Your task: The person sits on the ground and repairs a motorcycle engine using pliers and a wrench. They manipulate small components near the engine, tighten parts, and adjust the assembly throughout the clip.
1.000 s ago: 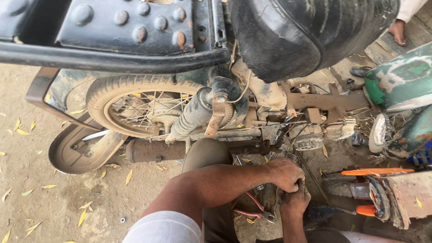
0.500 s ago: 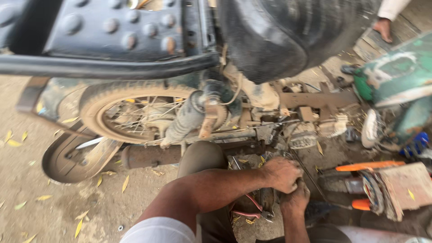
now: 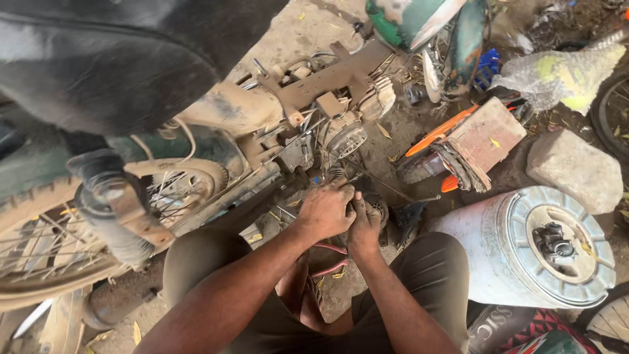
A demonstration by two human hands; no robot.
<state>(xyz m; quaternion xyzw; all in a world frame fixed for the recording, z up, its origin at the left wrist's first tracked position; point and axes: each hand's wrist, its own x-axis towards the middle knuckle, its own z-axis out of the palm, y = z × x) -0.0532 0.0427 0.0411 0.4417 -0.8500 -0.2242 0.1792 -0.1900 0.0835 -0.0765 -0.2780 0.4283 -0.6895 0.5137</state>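
Where both hands (image 3: 344, 213) meet under the engine (image 3: 341, 134), grip hidden.

We see the view swing round and to the right since the earlier pictures: the rear wheel (image 3: 78, 223) that sat across the middle now lies at the lower left, and the dark seat (image 3: 118, 52) has slid to the upper left. A white drum (image 3: 524, 249) and a grey stone (image 3: 573, 167) have come into sight at the right. Our left hand (image 3: 325, 211) and right hand (image 3: 364, 226) now sit at the centre, pressed close together low beside the engine (image 3: 341, 131).
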